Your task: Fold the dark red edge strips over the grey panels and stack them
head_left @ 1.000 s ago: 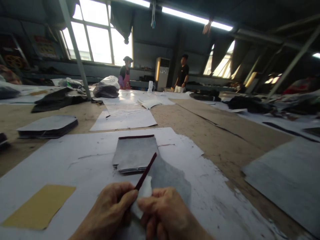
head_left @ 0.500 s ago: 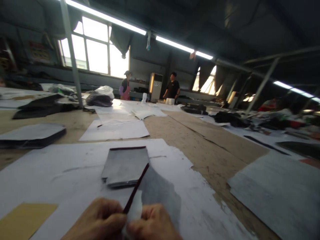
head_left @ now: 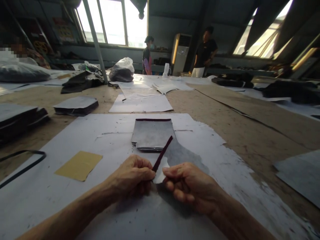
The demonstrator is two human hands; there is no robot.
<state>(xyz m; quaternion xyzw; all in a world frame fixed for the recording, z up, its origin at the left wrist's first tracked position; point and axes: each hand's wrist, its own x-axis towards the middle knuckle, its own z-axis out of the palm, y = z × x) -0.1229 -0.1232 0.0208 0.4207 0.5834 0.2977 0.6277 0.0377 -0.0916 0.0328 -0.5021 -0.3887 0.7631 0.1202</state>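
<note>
My left hand (head_left: 140, 175) pinches the lower end of a narrow dark maroon strip (head_left: 163, 153), which slants up and to the right. Between my hands is a small piece of thin white paper (head_left: 162, 170); the thumb and forefinger of my right hand (head_left: 185, 183) close on its right edge. Just beyond lies a stack of grey panels (head_left: 152, 134), with a maroon strip along the top panel's far edge. To the right of the held strip spreads a grey patch (head_left: 186, 155); whether it is a panel or a shadow I cannot tell.
White paper (head_left: 120, 126) covers the table beneath my hands. A tan card (head_left: 79, 165) and a black band (head_left: 27, 166) lie left, with panel stacks (head_left: 76, 105) farther off. A metal post (head_left: 96, 43) rises behind. Two people (head_left: 147, 56) stand across the table; another is partly visible far left.
The view has tilted down and turned, so more of both forearms shows. My right hand has moved slightly away from my left, with white paper still between them.
</note>
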